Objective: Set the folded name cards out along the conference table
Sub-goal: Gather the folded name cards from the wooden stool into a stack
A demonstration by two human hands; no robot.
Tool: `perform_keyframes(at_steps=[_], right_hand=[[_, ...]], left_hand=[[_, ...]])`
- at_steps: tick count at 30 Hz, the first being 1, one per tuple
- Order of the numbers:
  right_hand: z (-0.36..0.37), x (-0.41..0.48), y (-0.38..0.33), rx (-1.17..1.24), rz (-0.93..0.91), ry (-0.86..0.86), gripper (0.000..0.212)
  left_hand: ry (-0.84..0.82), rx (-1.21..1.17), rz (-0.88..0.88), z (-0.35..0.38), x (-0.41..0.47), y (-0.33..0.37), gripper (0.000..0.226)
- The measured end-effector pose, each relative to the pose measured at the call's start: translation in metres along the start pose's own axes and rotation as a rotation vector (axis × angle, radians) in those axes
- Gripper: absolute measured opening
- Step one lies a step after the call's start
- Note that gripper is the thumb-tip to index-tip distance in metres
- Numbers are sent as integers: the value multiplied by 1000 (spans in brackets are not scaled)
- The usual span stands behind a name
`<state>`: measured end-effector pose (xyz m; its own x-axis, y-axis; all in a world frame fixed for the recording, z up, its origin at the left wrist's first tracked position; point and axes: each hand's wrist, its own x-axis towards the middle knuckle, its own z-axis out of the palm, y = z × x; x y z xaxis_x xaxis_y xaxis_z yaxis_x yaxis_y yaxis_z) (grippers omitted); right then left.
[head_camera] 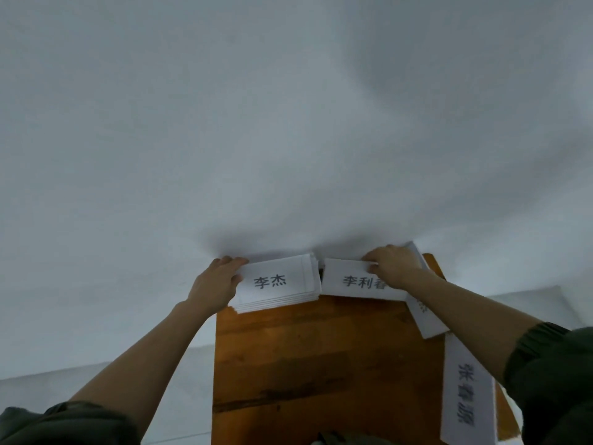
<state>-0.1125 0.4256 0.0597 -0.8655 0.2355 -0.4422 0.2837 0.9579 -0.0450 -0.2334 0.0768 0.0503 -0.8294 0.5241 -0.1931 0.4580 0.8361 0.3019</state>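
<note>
A stack of white folded name cards [276, 284] with black printed characters rests at the far end of a brown wooden table [321, 358]. My left hand [218, 281] grips the stack's left edge. My right hand [393, 268] pinches the top right corner of a single name card [349, 281] lying just right of the stack. Another card [426, 316] lies partly under my right forearm along the table's right edge. A further card [465, 396] with large characters lies nearer me on the right edge.
A plain white wall [288, 123] rises directly behind the table's far end. Pale floor [192, 364] shows to the left of the table. Dark green sleeves are pushed up on both arms.
</note>
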Motion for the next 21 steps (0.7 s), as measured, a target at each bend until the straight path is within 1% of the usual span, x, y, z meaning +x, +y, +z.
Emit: perform_keyframes(at_steps=[2, 8, 10, 13, 16, 18, 19, 21], right_hand=[[-19, -11, 3, -2, 4, 17, 36], [-84, -52, -1, -48, -37, 148, 33], [-102, -62, -11, -34, -64, 191, 32], [-115, -69, -37, -45, -135, 236, 32], [-114, -61, -69, -44, -196, 224, 33], [-107, -49, -93, -62, -238, 200, 33], [-102, -43, -104, -67, -253, 192, 33], [-90, -29, -124, -76, -275, 174, 34]], left_hand=[[-1, -10, 5, 0, 0, -1, 37], [11, -10, 35, 1, 1, -3, 39], [36, -51, 5, 2, 0, -3, 40], [103, -194, -83, 4, -8, -4, 49], [127, -422, -199, 7, -17, -6, 54], [75, -631, -310, 6, -22, -7, 51], [34, -707, -338, 6, -25, -7, 49], [-33, -786, -356, 6, -29, -7, 49]])
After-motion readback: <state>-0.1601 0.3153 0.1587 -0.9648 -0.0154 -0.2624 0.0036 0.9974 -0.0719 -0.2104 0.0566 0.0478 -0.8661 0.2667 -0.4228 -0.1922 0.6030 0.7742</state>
